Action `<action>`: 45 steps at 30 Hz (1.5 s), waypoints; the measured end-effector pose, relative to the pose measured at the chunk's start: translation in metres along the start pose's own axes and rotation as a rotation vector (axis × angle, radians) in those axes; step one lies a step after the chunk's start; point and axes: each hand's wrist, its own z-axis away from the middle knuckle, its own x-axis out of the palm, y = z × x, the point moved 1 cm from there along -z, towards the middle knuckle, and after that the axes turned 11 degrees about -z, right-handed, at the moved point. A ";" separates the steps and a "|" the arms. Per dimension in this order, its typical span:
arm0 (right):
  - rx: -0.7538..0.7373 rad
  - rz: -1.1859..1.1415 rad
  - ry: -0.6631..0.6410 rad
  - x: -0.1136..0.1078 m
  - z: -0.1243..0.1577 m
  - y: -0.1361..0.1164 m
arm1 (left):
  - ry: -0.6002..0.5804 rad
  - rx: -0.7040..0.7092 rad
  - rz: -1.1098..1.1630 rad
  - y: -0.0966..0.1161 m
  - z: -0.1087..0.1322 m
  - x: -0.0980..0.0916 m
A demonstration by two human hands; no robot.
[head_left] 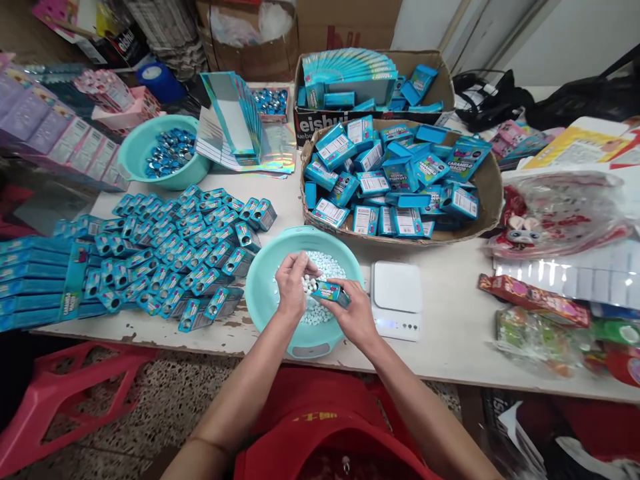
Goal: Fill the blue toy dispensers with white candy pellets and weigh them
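Red stool at 6 o'clock, under the forearms. Right hand grip pinching small blue box. Left hand grip bunched on white pellets at the box mouth, over teal bowl on tabletop. Scale at 3 o'clock, box rows at 9.

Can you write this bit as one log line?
left hand: pinching candies | right hand: holding box | both over bowl | scale beside

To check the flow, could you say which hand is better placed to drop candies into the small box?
Likely left: the left hand pinches white candies over the teal bowl; the right hand holds the blue box.
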 end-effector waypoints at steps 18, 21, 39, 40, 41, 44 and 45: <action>0.112 -0.330 0.044 -0.018 0.020 0.014 | -0.176 0.113 -0.329 -0.030 -0.045 -0.027; 0.142 -0.380 0.129 -0.030 0.033 0.015 | -0.322 0.302 -0.867 -0.081 -0.060 -0.013; 0.039 -0.213 0.267 -0.020 0.034 0.014 | -0.437 0.157 -1.193 -0.080 -0.020 -0.051; 0.026 -0.187 0.249 -0.016 0.032 0.013 | -0.374 0.060 -0.992 -0.070 -0.015 -0.053; 0.016 -0.157 0.224 -0.011 0.030 0.013 | -0.317 -0.034 -0.749 -0.059 -0.010 -0.054; 0.005 -0.067 0.123 0.007 0.025 0.015 | -0.215 -0.141 -0.118 -0.032 0.004 -0.050; 0.007 -0.043 0.086 0.013 0.024 0.016 | -0.182 -0.125 -0.011 -0.026 0.008 -0.047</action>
